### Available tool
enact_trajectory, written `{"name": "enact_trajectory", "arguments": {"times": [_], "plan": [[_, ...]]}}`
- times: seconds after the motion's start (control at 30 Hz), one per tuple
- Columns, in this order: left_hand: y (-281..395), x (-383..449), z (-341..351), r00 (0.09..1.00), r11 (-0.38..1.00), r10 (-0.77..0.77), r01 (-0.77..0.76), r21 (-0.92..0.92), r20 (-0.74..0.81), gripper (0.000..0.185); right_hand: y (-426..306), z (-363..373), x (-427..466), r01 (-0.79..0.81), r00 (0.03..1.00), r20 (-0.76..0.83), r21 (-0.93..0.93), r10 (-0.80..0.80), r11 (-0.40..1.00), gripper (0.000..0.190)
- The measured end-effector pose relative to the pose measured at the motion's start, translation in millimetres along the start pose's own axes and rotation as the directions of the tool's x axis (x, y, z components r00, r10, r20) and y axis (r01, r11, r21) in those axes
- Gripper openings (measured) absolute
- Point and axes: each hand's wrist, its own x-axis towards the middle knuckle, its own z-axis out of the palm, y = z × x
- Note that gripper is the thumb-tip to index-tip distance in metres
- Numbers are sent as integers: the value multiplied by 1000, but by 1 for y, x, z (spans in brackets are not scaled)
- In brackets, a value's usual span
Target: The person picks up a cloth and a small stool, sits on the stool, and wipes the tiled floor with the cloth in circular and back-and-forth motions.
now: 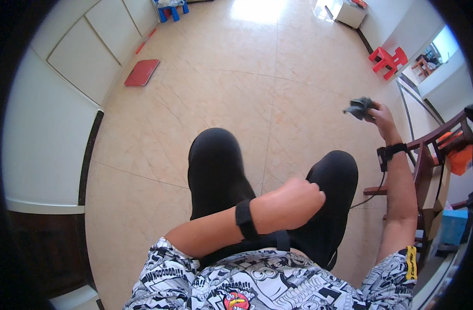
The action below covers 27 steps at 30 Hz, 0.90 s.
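My right hand [383, 118] is stretched out to the right, pinching a crumpled dark grey-green cloth [359, 108] above the tiled floor. The cloth hangs off the fingertips towards the left. Bent across my lap is my left arm, with the left hand [296, 203] curled into a fist over the right thigh [333, 182]. Nothing shows in that fist; its palm side is hidden. Black straps circle both wrists, and the right one carries a small black device [382, 159] with a cable.
A wooden rack [424, 155] stands close by my right forearm, with an orange bag [462, 161] and a blue box [453, 226]. Red child's chair [389, 62] is farther off. A flat red object [142, 73] lies on the floor near white cabinets [85, 46].
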Motion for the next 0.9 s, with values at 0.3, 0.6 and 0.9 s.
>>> {"name": "enact_trajectory", "arguments": {"times": [0.3,0.6,0.9], "plan": [[-103,-35,-20,974,968,-223,225,-111,28,33,85,164,115,38,950,313,-53,-19,998,36],[-185,-52,-62,825,767,-564,536,-353,29,51,317,364,157,94,994,8,-563,-108,821,46],[-237,-37,-74,619,541,-773,758,-364,140,61,335,426,151,883,397,814,-214,-424,417,40]]}}
